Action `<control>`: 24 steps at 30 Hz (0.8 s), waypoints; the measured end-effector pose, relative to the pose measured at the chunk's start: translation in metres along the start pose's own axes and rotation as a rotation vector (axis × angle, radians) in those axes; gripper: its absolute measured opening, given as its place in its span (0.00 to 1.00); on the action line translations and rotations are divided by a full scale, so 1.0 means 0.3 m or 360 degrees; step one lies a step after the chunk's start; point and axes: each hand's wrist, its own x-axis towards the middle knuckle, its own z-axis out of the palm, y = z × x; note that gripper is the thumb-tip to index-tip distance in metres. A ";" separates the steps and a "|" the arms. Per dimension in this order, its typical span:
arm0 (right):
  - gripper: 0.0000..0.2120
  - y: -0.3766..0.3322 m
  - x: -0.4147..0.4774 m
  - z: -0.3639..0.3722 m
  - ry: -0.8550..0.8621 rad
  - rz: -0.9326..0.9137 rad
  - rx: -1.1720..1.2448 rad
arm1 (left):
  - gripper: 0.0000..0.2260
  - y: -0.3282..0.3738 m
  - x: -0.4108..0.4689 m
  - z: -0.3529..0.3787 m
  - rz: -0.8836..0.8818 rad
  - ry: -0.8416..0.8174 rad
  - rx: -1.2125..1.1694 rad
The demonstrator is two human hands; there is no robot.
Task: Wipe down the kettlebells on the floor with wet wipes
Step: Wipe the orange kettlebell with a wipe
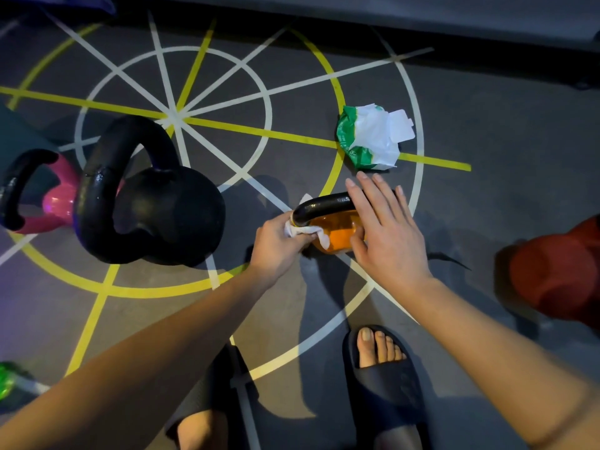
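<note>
feet in dark slides (389,384) nearest, on the floor (487,125)
just past them, left grip (279,241) is curled tight round a wet wipe (300,229), clamping it onto the left end of the black handle (324,206) of the orange kettlebell (337,235)
right grip (386,232) is flat, fingers straight, holding nothing, laid over the handle's right end and the bell's right side. Looks like steadying; can't tell contact from hover
orange kettlebell stands on the floor between the two grips
key relation: the handle's long axis runs left-right with the wipe at its left end, so the next stroke probably goes right, toward right grip, which would need to shift clear
further left: black kettlebell (168,216), pink kettlebell (61,196) just behind it
farthest: open wipes pack (370,138), just beyond right grip
</note>
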 end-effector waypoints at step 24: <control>0.36 0.018 0.011 0.006 -0.0001 -0.0036 -0.0028 | 0.10 -0.003 -0.127 -0.049 0.0132 0.0351 0.0116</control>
